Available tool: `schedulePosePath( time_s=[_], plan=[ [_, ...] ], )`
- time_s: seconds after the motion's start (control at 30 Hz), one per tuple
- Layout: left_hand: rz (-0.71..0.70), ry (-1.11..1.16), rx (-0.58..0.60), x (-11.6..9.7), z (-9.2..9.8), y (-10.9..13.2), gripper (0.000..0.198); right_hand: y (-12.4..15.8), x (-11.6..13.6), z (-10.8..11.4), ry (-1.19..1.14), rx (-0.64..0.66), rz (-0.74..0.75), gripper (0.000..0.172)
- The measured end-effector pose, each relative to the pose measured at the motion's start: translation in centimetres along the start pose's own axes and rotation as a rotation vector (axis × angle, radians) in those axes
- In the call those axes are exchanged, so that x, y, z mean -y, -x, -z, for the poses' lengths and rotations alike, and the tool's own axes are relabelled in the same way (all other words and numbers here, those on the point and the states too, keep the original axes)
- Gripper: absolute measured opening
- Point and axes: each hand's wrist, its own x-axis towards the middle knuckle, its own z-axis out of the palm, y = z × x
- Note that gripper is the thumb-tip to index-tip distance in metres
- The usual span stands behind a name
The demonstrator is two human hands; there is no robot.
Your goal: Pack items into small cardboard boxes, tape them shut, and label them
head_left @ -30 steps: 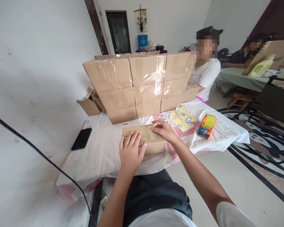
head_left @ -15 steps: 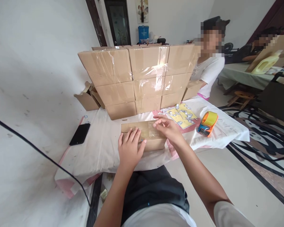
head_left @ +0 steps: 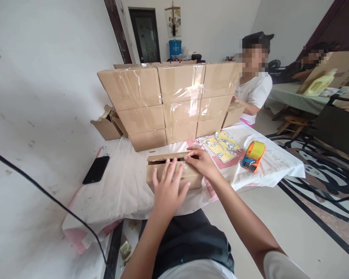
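A small cardboard box (head_left: 154, 172) with clear tape on it lies on the white-covered table (head_left: 125, 186) in front of me, tipped so its far edge shows a dark gap. My left hand (head_left: 169, 186) is spread flat against the box's near face, fingers apart. My right hand (head_left: 200, 161) rests on the box's right top edge, fingers curled over the far rim. Behind it stands a stack of taped cardboard boxes (head_left: 168, 100).
An orange tape dispenser (head_left: 253, 155) lies on the table to the right, beside a yellow printed sheet (head_left: 223, 145). A black phone (head_left: 96, 169) lies at the left. An open box (head_left: 106, 126) sits by the wall. Another person (head_left: 251, 91) sits behind the stack; a second sits farther right.
The box has been tipped up towards me. My left hand slid from its top onto its near face, and my right hand moved to the far top edge.
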Motion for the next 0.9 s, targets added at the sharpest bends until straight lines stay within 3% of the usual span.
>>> schedulePosePath(
  time_s=[0.13,0.3,0.47,0.67,0.9],
  plan=[
    [0.001,-0.029,-0.092,-1.9,-1.6,0.1,0.040,-0.2,-0.2,0.2,0.040,-0.001,-0.004,0.018],
    [0.030,-0.019,-0.135,-2.2,-2.6,0.0,0.037,-0.7,-0.5,0.7,0.063,0.077,0.037,0.016],
    [0.061,-0.009,-0.066,-2.2,-2.3,-0.7,0.034,-0.9,-0.7,0.8,0.032,0.118,0.048,0.015],
    [0.062,-0.022,0.015,-2.1,-1.8,-1.0,0.052,-0.9,-1.3,0.5,0.056,0.086,0.075,0.016],
    [0.036,-0.049,0.020,-1.9,-1.8,-0.8,0.046,-1.3,-2.5,0.2,0.132,0.046,0.084,0.013]
  ],
)
